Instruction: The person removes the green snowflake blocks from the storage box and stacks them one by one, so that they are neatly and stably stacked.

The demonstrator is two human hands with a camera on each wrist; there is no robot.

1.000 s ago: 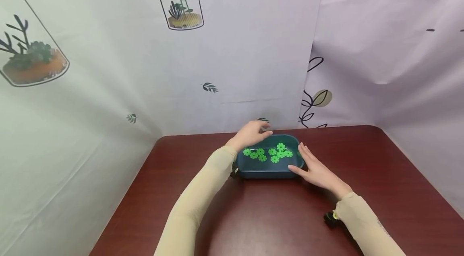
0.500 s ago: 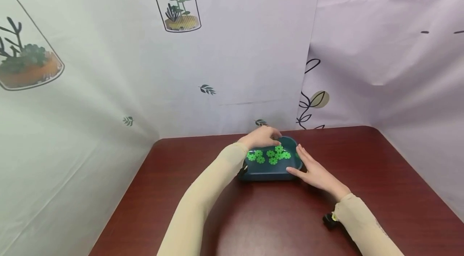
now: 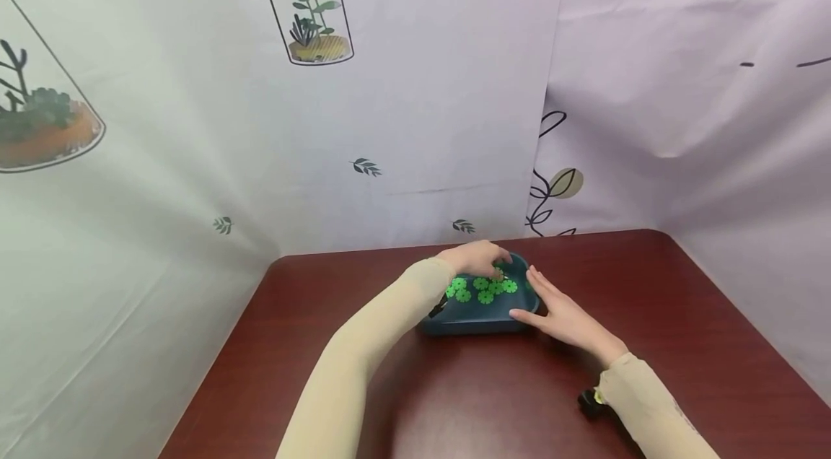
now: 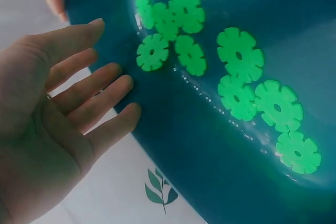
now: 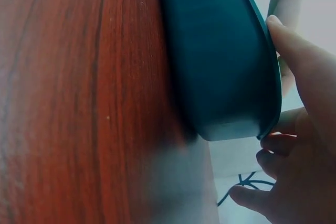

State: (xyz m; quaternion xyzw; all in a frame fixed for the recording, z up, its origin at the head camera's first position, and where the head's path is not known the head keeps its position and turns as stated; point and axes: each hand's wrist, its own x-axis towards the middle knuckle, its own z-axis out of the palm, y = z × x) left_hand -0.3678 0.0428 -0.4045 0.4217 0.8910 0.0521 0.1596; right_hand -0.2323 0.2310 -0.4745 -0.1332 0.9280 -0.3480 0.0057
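Observation:
Inside a dark teal plastic basin [image 3: 477,327] lie several bright green notched plastic discs [image 4: 226,46], shaped like flowers with a small hole in the middle. My left hand [image 3: 472,258] reaches over the basin's far side. Its fingers are loosely bent with nothing between them, and in the left wrist view they overlap the basin's rim, apart from the discs. At the right end, my right hand [image 3: 566,311] touches the basin, thumb on the near rim and straight fingers along the right side. In the right wrist view the thumb [image 5: 281,30] rests at the rim.
The basin stands towards the far edge of a reddish-brown wooden table [image 3: 480,394]. White cloth walls [image 3: 415,120] printed with plants rise behind the table and at both sides. A black wrist camera [image 3: 589,403] shows under the right sleeve.
My left hand has moved right, from the basin's left part to over its middle and far side. My right hand stays at the right end. The head view has shifted slightly.

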